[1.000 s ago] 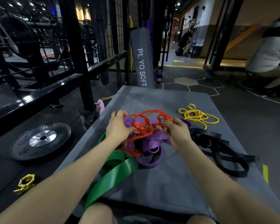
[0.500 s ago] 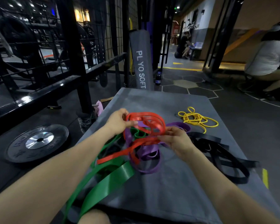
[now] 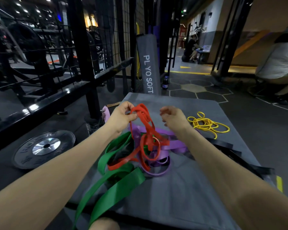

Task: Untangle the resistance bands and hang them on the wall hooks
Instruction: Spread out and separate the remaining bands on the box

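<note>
A tangle of resistance bands lies on the grey plyo box. My left hand pinches the red band and holds its top loops lifted above the heap. The red band hangs down, wound through the purple band and the wide green band, which trails off the box's near edge. My right hand hovers just right of the red loops, fingers loosely curled and blurred, holding nothing. A thin yellow band lies apart at the right, and a black band lies along the right side.
A black steel rack and wire grid stand to the left. A weight plate lies on the floor beside the box. An upright grey PLYO SOFT pad and a bottle stand behind. People crouch at the far right and back.
My left hand has raised the red band higher off the pile. My right hand has let go of the bands and lifted up beside the red loops.
</note>
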The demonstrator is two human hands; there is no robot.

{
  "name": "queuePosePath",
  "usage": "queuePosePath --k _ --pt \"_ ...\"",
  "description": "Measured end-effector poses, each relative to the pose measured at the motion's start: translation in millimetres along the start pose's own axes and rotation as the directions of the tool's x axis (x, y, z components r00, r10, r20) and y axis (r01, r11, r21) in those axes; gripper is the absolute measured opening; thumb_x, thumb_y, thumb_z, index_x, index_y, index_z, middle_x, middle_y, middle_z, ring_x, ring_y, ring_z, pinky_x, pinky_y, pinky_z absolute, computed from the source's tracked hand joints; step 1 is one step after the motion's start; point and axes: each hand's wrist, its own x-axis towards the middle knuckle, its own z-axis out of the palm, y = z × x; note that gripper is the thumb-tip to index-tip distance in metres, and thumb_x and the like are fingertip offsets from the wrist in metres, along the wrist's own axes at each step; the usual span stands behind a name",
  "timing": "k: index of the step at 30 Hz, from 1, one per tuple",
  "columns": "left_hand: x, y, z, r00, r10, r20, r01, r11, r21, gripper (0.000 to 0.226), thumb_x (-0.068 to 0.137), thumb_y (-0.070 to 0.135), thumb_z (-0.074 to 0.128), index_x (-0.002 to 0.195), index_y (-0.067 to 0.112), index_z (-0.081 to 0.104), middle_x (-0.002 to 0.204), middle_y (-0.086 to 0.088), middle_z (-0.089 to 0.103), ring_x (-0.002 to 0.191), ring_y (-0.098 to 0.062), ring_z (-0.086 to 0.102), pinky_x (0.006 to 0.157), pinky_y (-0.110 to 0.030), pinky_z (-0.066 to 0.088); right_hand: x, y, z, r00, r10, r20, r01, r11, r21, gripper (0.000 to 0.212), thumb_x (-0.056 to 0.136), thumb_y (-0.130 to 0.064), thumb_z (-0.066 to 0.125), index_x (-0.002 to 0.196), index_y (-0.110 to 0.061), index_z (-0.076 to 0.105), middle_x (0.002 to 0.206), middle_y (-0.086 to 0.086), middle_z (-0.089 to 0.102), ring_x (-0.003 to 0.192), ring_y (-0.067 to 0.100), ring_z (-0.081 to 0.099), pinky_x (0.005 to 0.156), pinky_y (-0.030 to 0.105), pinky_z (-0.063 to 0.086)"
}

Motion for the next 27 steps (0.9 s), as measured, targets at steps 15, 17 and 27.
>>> queuePosePath --k 15,17,27 --pt "2 58 -23 1.000 -0.021 0.004 0.022 1.000 -0.019 0.040 0.082 -0.024 0.038 0.071 0.014 0.045 0.068 -0.005 0.047 0.057 -0.009 0.049 0.058 -0.019 0.037 4 -41 -19 0.969 0.247 0.012 -0.232 0.888 0.397 0.022 0.089 -0.009 0.060 0.068 -0.012 0.055 0.058 0.003 0.040 0.042 0.009 0.035 0.034 0.014 0.032" --pt "2 60 -30 0.996 -0.069 -0.053 0.068 0.997 -0.025 0.037 0.083 -0.020 0.042 0.070 0.015 0.044 0.066 -0.006 0.046 0.059 -0.015 0.045 0.054 -0.020 0.035 3 -41 -30 0.935 0.341 -0.093 -0.226 0.780 0.584 0.025 0.091 -0.006 0.056 0.067 -0.010 0.049 0.059 0.006 0.041 0.035 0.008 0.038 0.032 0.012 0.034" --pt "-8 59 -44 0.975 -0.201 -0.096 0.217 0.956 0.197 0.028 0.088 0.015 0.060 0.064 0.014 0.046 0.053 -0.001 0.041 0.049 -0.014 0.033 0.049 -0.026 0.027 2 -72 -64 0.933 0.252 -0.256 0.085 0.538 0.839 0.022 0.099 -0.008 0.040 0.077 -0.008 0.041 0.076 0.014 0.054 0.042 0.015 0.063 0.044 0.022 0.054"
